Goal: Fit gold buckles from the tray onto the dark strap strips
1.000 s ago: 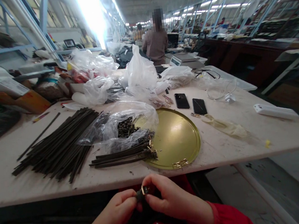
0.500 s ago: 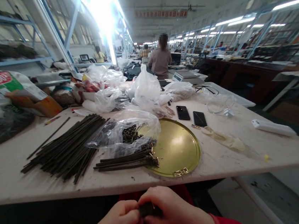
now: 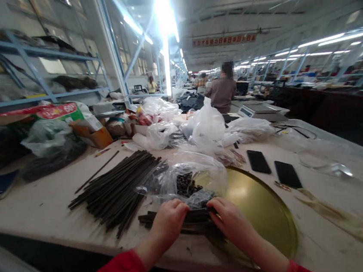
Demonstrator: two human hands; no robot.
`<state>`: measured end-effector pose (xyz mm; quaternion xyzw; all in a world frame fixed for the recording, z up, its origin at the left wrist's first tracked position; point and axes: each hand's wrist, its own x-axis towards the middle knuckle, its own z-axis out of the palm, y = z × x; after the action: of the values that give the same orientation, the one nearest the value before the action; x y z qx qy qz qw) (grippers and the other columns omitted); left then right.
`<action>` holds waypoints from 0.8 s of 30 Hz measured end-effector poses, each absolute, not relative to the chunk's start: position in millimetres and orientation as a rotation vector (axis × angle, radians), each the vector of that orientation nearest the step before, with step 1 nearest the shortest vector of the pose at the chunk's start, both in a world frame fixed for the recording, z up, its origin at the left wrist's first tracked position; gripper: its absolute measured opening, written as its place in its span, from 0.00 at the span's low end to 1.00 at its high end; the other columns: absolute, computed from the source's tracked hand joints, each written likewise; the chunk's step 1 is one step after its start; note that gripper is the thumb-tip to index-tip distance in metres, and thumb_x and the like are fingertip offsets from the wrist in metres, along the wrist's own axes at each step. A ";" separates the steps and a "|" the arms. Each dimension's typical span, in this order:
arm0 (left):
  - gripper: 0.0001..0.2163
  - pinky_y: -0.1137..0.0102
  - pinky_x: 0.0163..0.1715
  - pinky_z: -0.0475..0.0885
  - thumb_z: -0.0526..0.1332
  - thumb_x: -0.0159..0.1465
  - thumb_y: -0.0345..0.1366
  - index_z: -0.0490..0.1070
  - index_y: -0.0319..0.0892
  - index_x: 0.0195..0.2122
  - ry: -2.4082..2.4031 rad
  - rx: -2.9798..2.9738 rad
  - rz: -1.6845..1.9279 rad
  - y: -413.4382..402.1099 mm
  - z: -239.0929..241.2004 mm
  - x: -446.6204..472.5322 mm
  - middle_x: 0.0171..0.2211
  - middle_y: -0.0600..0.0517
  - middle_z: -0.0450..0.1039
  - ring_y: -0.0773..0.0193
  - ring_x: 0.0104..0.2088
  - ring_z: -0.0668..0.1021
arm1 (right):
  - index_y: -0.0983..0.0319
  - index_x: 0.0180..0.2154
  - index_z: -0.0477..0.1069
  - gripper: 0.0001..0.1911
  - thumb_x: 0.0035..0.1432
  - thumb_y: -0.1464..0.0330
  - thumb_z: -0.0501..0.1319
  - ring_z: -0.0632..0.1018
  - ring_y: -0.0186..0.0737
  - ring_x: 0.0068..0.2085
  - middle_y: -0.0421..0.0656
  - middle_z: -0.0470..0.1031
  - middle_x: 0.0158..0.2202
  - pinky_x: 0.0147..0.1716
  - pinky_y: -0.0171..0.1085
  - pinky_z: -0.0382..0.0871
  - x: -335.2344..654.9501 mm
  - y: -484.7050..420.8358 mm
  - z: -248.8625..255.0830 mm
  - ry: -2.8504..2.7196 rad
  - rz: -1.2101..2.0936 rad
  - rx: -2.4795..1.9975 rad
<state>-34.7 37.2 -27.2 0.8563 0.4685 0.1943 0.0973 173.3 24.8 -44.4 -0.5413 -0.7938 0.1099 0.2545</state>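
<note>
Both hands rest on a small bundle of dark straps lying at the table's near edge. My left hand is curled over the bundle's left part, fingers closed on it. My right hand grips the right end, where the straps meet the round gold tray. Just behind the hands lies a clear plastic bag with small dark metal parts inside. A larger pile of long dark straps spreads to the left. Both sleeves are red.
Two black phones lie beyond the tray. White plastic bags, a cardboard box and a scale crowd the table's far part. A person stands with their back turned. Blue shelving runs along the left.
My hands rose from my lap, where they worked a strap end with a gold buckle, onto the table and the small strap bundle. The view tilted up and shifted left.
</note>
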 end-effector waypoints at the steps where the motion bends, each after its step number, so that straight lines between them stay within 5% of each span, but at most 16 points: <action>1: 0.09 0.72 0.35 0.67 0.52 0.62 0.32 0.69 0.43 0.28 1.434 2.549 0.601 43.0 -32.1 -38.8 0.30 0.52 0.73 0.64 0.33 0.74 | 0.64 0.34 0.70 0.09 0.54 0.76 0.52 0.74 0.45 0.36 0.48 0.73 0.34 0.37 0.43 0.68 173.7 34.4 -51.2 -2.186 0.261 -1.508; 6: 0.11 0.68 0.36 0.69 0.46 0.65 0.32 0.67 0.41 0.32 1.934 2.436 0.723 80.2 -38.9 -104.1 0.29 0.50 0.70 0.63 0.32 0.73 | 0.62 0.38 0.70 0.10 0.56 0.73 0.52 0.75 0.44 0.40 0.48 0.74 0.39 0.40 0.41 0.70 181.9 52.9 -84.4 -2.205 0.195 -1.443; 9: 0.11 0.63 0.42 0.67 0.45 0.65 0.30 0.66 0.36 0.40 2.251 2.291 0.685 126.6 -38.6 -153.6 0.37 0.44 0.70 0.59 0.39 0.73 | 0.61 0.39 0.70 0.10 0.55 0.70 0.53 0.77 0.43 0.39 0.47 0.75 0.39 0.39 0.39 0.72 186.6 54.4 -91.0 -2.207 0.135 -1.382; 14: 0.08 0.62 0.38 0.71 0.57 0.62 0.35 0.69 0.37 0.39 2.351 2.218 0.357 182.1 -55.4 -181.6 0.39 0.49 0.72 0.61 0.38 0.75 | 0.59 0.40 0.70 0.11 0.53 0.68 0.56 0.78 0.46 0.39 0.47 0.76 0.39 0.37 0.40 0.74 191.7 57.0 -85.9 -2.223 -0.005 -1.307; 24: 0.09 0.63 0.38 0.70 0.53 0.64 0.36 0.68 0.37 0.40 2.413 2.154 0.334 174.8 -55.2 -174.7 0.38 0.48 0.72 0.61 0.37 0.75 | 0.61 0.39 0.69 0.10 0.54 0.71 0.54 0.76 0.47 0.40 0.49 0.75 0.39 0.39 0.45 0.71 181.1 29.0 -59.7 -2.141 0.138 -1.349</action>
<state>-174.7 174.8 -55.2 0.6615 0.7408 0.1026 -0.0550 181.1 29.0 -59.7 -0.5081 -0.8061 0.0518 0.2989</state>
